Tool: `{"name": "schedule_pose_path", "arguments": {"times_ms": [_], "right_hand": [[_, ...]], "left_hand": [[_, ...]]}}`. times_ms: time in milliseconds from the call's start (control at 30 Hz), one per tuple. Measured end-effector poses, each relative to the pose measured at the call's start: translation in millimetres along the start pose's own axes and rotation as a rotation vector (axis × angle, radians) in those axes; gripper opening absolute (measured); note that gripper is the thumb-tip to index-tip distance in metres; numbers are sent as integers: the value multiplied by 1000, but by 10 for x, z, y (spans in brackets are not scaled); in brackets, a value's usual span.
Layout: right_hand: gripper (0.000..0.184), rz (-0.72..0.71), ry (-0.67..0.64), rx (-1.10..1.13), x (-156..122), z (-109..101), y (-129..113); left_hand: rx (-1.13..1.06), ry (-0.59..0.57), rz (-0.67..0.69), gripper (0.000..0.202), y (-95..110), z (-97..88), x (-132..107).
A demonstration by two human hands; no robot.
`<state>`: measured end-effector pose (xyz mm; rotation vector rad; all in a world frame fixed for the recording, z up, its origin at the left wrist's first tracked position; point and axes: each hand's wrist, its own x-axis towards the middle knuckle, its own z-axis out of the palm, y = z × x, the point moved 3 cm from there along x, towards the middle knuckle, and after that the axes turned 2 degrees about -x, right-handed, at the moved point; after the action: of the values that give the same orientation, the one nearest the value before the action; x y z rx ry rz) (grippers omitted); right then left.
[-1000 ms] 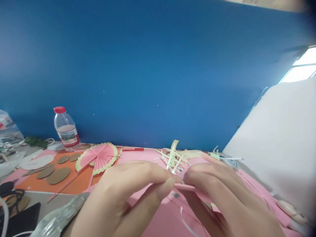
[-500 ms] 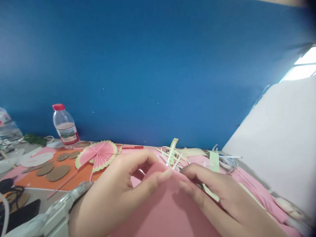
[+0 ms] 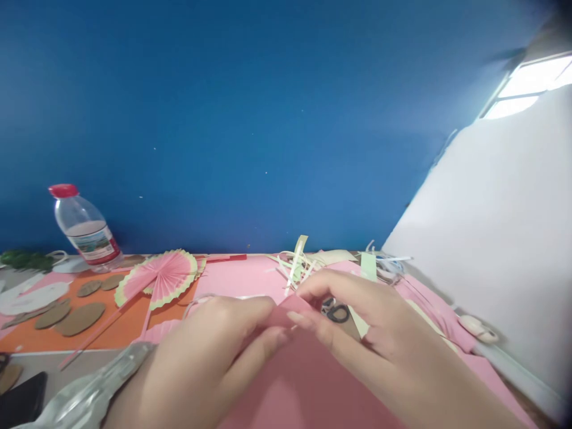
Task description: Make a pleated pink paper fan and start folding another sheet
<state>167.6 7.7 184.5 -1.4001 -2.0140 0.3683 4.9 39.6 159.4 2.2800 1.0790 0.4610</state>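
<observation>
A large sheet of pink paper is held up in front of me, its top edge between both hands. My left hand pinches that edge on the left, thumb on the near face. Close beside it, my right hand grips the same edge between thumb and index finger. The fingers behind the paper are partly hidden. Just behind the right hand, black scissor handles show in part. A pink and yellow-green pleated paper fan lies to the left.
A red-capped plastic bottle stands at the back left, against the blue wall. Brown cardboard discs lie on orange paper. Thin paper strips are heaped at the back middle. A black phone-like slab lies at lower left.
My right hand has moved left along the paper's top edge, closer to the left hand, uncovering the scissor handles. The left hand has lowered slightly. The whole view has shifted to the right.
</observation>
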Motion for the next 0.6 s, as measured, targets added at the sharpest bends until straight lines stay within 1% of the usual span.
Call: {"name": "schedule_pose_path", "arguments": {"times_ms": [67, 167, 233, 300, 367, 467, 533, 600], "right_hand": [[12, 2, 0, 23, -3, 1, -9], [13, -33, 0, 56, -10, 1, -19], [14, -47, 18, 58, -17, -7, -23], [15, -62, 29, 61, -24, -18, -30], [17, -81, 26, 63, -28, -26, -42], [19, -108, 58, 31, -26, -41, -60], [18, -136, 112, 1, -24, -54, -72], [19, -151, 149, -9, -25, -66, -77]], "left_hand": [[13, -40, 24, 31, 16, 22, -1], [-26, -98, 78, 26, 39, 52, 0], [-38, -98, 78, 26, 49, 61, -2], [-27, -62, 52, 31, 60, 60, -8], [-27, 23, 31, 35, 80, 45, -21], [-94, 130, 49, 33, 117, 35, -46], [-150, 132, 68, 31, 133, 56, -54], [-209, 109, 53, 31, 132, 87, -52]]}}
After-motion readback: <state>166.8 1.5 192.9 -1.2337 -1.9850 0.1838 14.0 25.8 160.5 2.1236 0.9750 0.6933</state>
